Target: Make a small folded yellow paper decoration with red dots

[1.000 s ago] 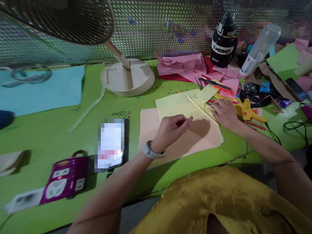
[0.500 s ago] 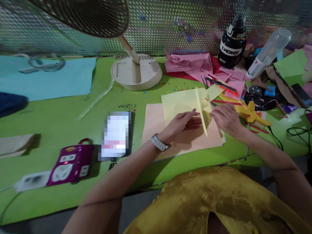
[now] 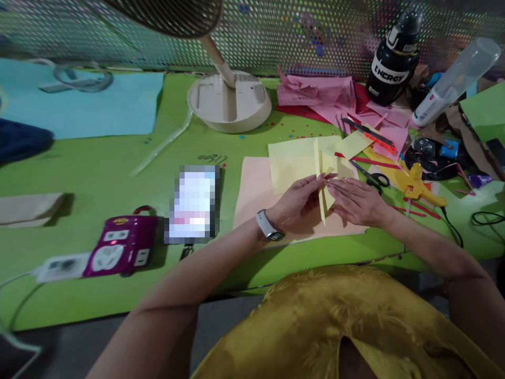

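Note:
My left hand (image 3: 300,200) and my right hand (image 3: 354,200) meet over a narrow yellow paper strip (image 3: 319,181) that stands roughly upright between their fingertips. Both hands pinch the strip near its middle. Under them lie a pale yellow sheet (image 3: 294,160) and a peach sheet (image 3: 252,195) on the green table (image 3: 118,173). A white-strapped watch sits on my left wrist.
Black scissors (image 3: 373,179) and a yellow glue gun (image 3: 420,185) lie right of my hands. Pink paper scraps (image 3: 315,95), a black bottle (image 3: 390,63) and a fan base (image 3: 229,102) stand behind. A phone (image 3: 193,202) and a purple power strip (image 3: 118,252) lie to the left.
My right hand left the table and joined the left on the yellow strip. The strip swung from lying slanted to standing nearly upright and came closer to me.

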`<state>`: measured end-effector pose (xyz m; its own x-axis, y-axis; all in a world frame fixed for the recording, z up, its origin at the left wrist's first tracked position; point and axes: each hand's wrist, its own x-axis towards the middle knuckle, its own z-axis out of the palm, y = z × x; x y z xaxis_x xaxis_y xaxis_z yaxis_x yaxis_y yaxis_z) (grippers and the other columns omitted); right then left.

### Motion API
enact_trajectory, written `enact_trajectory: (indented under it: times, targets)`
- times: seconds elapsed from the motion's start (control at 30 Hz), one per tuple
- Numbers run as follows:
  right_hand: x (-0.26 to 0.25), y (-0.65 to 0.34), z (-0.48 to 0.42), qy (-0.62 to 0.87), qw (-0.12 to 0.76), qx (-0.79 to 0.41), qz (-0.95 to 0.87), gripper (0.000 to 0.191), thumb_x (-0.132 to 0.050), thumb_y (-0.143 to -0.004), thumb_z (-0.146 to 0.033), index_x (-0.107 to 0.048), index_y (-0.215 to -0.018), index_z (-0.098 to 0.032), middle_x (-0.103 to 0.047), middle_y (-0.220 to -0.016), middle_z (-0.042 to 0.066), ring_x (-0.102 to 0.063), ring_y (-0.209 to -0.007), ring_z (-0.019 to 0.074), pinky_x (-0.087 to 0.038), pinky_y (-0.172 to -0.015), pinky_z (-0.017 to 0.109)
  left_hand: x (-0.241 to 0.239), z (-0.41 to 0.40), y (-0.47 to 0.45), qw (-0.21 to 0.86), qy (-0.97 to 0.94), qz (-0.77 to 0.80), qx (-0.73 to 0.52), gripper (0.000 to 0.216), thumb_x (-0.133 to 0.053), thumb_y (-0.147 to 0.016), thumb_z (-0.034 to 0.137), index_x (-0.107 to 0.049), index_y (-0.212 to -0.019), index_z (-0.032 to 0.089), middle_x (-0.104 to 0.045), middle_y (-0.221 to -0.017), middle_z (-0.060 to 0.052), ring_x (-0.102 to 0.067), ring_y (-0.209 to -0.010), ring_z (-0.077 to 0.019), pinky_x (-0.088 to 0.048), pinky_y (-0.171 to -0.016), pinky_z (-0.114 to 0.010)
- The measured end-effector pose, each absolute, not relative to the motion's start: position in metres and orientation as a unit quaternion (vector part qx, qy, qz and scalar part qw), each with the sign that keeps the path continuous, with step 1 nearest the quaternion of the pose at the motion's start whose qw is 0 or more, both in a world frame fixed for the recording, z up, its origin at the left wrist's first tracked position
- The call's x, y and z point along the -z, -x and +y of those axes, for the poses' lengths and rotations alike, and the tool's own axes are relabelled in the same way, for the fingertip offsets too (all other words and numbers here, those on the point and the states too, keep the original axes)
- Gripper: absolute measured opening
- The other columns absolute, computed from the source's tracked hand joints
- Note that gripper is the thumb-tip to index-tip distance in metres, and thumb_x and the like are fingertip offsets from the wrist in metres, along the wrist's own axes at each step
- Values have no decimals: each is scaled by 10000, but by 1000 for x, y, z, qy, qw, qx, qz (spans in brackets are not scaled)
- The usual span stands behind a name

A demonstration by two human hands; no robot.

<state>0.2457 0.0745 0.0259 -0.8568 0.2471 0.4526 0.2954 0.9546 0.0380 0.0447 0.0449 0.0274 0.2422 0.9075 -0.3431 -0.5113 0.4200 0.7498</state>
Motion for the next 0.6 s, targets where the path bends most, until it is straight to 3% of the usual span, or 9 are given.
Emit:
enact_trajectory:
  times: [0.13, 0.27, 0.47, 0.6]
  targets:
    - [-26, -249, 78, 115, 263, 57, -956, 449, -529, -949, -156, -495, -1397, -160, -598, -1383, 117, -488, -1360, 196, -473, -1114, 407, -26, 44, -46, 751, -237, 393, -475, 126, -678, -879, 235, -761, -969, 205, -743, -963, -46, -666, -921, -151, -551, -819, -264]
    - [-28, -248, 78, 88, 286, 76, -951, 464, -570, -931, -138, -487, -1388, -127, -587, -1392, 132, -424, -1404, 198, -464, -1127, 388, -28, 41, -49, 757, -226, 386, -476, 143, -638, -902, 223, -745, -996, 211, -741, -1014, -48, -673, -927, -149, -559, -819, -279]
    - [-25, -247, 79, 72, 289, 75, -952, 381, -489, -962, -89, -521, -1338, -131, -629, -1344, 118, -503, -1343, 163, -474, -1117, 350, -28, 40, -48, 764, -209, 381, -476, 167, -642, -909, 252, -738, -1045, 233, -734, -911, -26, -661, -793, -118, -546, -703, -239]
    - [-23, -248, 80, 75, 275, 78, -955, 365, -495, -965, -114, -549, -1322, -165, -630, -1350, 98, -517, -1332, 157, -488, -1101, 375, -26, 40, -49, 773, -203, 366, -477, 99, -663, -896, 224, -740, -954, 202, -719, -853, -19, -644, -740, -97, -527, -675, -213]
